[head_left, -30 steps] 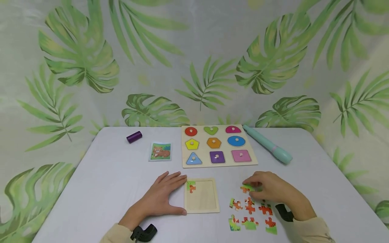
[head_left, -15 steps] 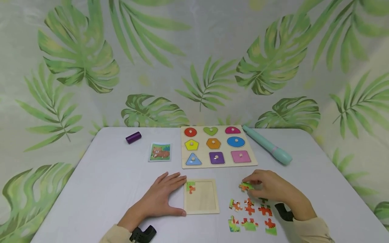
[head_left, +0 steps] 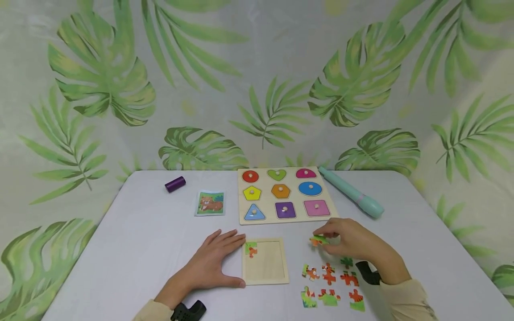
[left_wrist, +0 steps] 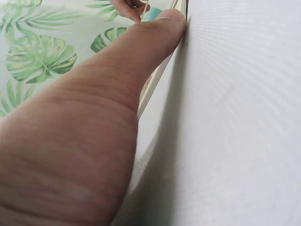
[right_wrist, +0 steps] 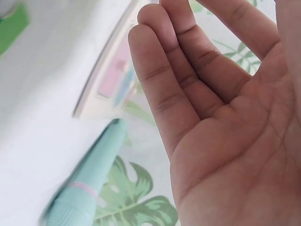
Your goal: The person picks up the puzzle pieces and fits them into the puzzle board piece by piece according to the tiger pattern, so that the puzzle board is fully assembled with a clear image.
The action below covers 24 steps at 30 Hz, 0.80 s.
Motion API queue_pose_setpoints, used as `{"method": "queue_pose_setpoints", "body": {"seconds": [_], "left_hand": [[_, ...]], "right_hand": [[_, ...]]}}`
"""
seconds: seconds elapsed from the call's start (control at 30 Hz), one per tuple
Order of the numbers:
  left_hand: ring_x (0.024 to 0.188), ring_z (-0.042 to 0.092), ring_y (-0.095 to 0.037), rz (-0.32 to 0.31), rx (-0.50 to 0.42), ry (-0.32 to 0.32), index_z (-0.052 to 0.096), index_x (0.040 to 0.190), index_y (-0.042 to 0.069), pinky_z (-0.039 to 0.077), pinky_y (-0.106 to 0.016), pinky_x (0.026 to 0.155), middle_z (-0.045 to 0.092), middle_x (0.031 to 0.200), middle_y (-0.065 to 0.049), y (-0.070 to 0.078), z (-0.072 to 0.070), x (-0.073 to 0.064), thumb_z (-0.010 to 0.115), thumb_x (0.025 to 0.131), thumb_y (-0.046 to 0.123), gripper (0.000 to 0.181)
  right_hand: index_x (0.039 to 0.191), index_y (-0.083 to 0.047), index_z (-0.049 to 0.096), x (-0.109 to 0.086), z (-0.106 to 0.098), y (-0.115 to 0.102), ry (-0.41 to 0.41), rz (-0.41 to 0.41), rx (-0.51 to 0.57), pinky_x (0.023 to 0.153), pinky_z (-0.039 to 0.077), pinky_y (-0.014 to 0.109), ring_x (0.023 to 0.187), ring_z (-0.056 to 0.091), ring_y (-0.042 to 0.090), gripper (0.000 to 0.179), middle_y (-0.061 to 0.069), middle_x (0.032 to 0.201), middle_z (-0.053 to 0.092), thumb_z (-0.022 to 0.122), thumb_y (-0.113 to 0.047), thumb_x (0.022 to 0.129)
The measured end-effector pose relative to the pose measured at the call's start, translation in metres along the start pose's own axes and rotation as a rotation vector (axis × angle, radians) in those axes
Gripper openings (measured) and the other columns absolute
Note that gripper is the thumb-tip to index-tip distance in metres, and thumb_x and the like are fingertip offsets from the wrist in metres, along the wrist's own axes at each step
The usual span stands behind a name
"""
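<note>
My right hand (head_left: 353, 240) pinches a green and orange jigsaw piece (head_left: 318, 240) between thumb and fingers, lifted above the table to the right of the wooden puzzle tray (head_left: 265, 269). In the right wrist view the palm fills the right side and the held piece is hidden. My left hand (head_left: 214, 263) lies with spread, straight fingers along the tray's left edge, thumb at its lower left corner. One corner piece (head_left: 251, 249) sits in the tray's upper left. Several loose jigsaw pieces (head_left: 328, 273) lie in rows below my right hand.
Behind the tray lies a shape board (head_left: 263, 216) with knobbed pieces. A mint-green tube-shaped object (head_left: 353, 192) rests at its right. A bear picture card (head_left: 210, 203) and a purple cylinder (head_left: 175, 184) are at the back left.
My right hand has raised the jigsaw piece off the table and moved it left and slightly away from me, uncovering a green piece. The left hand stays on the tray's edge.
</note>
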<state>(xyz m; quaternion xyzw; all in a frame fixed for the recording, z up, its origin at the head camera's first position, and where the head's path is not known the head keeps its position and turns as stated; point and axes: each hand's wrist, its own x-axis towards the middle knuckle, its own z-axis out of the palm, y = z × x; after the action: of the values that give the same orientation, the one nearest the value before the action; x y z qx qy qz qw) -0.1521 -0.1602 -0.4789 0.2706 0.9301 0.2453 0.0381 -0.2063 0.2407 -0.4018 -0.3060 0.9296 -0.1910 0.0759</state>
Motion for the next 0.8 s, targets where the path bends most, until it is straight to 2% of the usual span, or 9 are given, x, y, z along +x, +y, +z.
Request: {"method": "queue_pose_setpoints", "body": {"seconds": [0.27, 0.47, 0.8], "left_hand": [[0.155, 0.031, -0.020, 0.000, -0.003, 0.003, 0.047, 0.156, 0.022, 0.014, -0.053, 0.129, 0.045, 0.161, 0.009, 0.001, 0.000, 0.000, 0.073, 0.072, 0.081, 0.106], [0.155, 0.031, -0.020, 0.004, 0.007, 0.014, 0.048, 0.156, 0.022, 0.015, -0.054, 0.129, 0.046, 0.160, 0.008, 0.000, 0.002, -0.001, 0.072, 0.072, 0.082, 0.106], [0.155, 0.031, -0.020, 0.002, 0.012, 0.012, 0.048, 0.156, 0.022, 0.015, -0.054, 0.129, 0.046, 0.160, 0.009, 0.000, 0.002, -0.001, 0.071, 0.072, 0.083, 0.106]], "right_hand": [[0.117, -0.017, 0.079, 0.010, -0.004, -0.011, 0.014, -0.041, -0.015, 0.072, 0.058, 0.025, 0.085, 0.062, 0.012, 0.031, -0.013, 0.099, 0.068, 0.083, -0.022, 0.086], [0.116, -0.017, 0.079, 0.016, -0.007, -0.019, 0.021, -0.086, -0.013, 0.078, 0.062, 0.034, 0.090, 0.068, 0.015, 0.029, -0.011, 0.102, 0.070, 0.081, -0.019, 0.087], [0.117, -0.017, 0.079, 0.027, -0.009, -0.033, 0.008, -0.086, 0.006, 0.080, 0.062, 0.037, 0.092, 0.067, 0.013, 0.030, -0.012, 0.100, 0.070, 0.080, -0.017, 0.087]]}}
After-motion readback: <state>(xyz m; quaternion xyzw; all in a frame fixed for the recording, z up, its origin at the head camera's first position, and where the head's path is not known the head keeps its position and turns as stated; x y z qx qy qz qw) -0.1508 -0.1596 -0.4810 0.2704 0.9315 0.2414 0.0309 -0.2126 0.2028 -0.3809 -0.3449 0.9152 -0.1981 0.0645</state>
